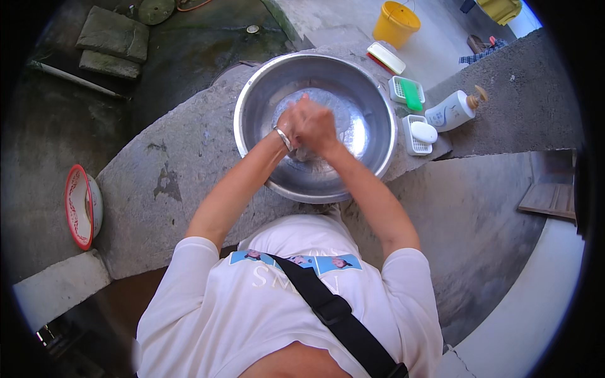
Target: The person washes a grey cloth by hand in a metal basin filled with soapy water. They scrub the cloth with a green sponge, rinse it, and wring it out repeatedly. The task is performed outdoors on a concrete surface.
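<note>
A large stainless steel basin (252,104) holds shallow, foamy water (353,120). Over its middle, my left hand (288,121) and my right hand (316,128) are pressed together, fingers closed and a little blurred. A bracelet (283,138) circles my left wrist. Something pale and wet (305,154) shows just below my hands; whether it is cloth or splashing water I cannot make out. Most of my fingers are hidden between the two hands.
Right of the basin, on the concrete ledge (195,135), are a scrub brush (386,58), a soap dish with a green bar (411,94), another with white soap (423,132), and a pump bottle (451,111). A yellow bucket (396,25) stands beyond; a red-rimmed enamel basin (94,205) is left.
</note>
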The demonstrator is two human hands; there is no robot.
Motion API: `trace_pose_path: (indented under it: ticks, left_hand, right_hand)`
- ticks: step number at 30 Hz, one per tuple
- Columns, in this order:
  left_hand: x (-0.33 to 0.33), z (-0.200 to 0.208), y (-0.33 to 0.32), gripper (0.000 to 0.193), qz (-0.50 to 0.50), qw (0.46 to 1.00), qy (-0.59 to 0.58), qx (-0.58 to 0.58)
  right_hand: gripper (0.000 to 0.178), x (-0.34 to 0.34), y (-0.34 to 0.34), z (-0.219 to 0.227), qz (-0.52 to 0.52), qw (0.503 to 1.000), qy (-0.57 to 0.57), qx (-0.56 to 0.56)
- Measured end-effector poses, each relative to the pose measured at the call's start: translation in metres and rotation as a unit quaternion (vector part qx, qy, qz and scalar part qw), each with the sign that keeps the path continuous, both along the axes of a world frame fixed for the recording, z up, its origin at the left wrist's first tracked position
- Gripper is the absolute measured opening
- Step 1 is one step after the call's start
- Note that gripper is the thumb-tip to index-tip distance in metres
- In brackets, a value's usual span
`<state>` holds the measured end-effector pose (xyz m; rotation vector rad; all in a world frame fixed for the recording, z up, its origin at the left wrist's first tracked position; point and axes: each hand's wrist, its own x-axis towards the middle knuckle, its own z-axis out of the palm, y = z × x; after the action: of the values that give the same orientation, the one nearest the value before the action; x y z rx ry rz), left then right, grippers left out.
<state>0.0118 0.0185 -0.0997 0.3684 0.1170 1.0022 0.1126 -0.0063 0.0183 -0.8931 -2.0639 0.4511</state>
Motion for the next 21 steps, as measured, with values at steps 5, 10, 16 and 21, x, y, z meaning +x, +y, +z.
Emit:
trace_pose_path:
  ticks: [5,10,16,21]
  left_hand:
    - [0.018,0.041,-0.016,0.042,0.168,0.913,0.281,-0.245]
    - [0.011,0.034,-0.019,0.036,0.178,0.896,0.341,-0.221]
    - [0.001,0.020,-0.019,0.041,0.146,0.913,0.307,-0.226]
    - [0.007,0.044,-0.020,0.040,0.154,0.882,0.391,-0.214]
  right_hand:
    - [0.031,0.010,0.030,-0.032,-0.046,0.999,-0.023,0.003]
    - [0.023,0.002,0.021,-0.044,-0.058,0.996,-0.048,-0.046]
    - [0.017,0.002,0.014,-0.028,-0.066,0.991,-0.070,-0.088]
    - [0.016,0.011,0.037,-0.039,-0.089,0.978,-0.076,-0.171]
